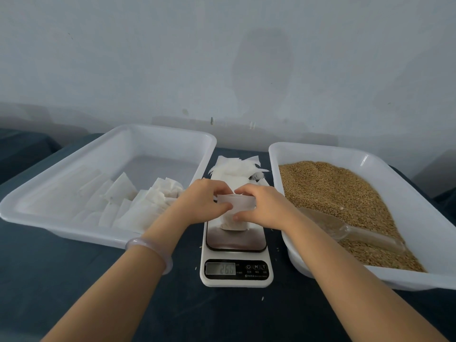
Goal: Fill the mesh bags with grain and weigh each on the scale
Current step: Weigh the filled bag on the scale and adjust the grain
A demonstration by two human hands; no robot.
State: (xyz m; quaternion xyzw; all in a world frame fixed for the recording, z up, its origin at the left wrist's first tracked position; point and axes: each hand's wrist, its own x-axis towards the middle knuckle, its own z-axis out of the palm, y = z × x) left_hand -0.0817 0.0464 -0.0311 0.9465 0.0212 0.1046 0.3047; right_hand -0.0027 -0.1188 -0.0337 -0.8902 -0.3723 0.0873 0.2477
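A white mesh bag (234, 222) stands on the platform of the white digital scale (235, 276), whose display is lit with blurred digits. My left hand (202, 201) and my right hand (261, 206) both pinch the bag's folded top edge from either side. The white tray (419, 201) on the right holds brown grain (333, 188) with a clear plastic scoop (350, 230) lying in it. A loose pile of empty white bags (237, 167) lies behind the scale.
A white tray (49, 193) on the left holds several white bags (138, 201). All of it sits on a dark blue tabletop (74, 280) against a pale wall. A few stray grains lie near the scale.
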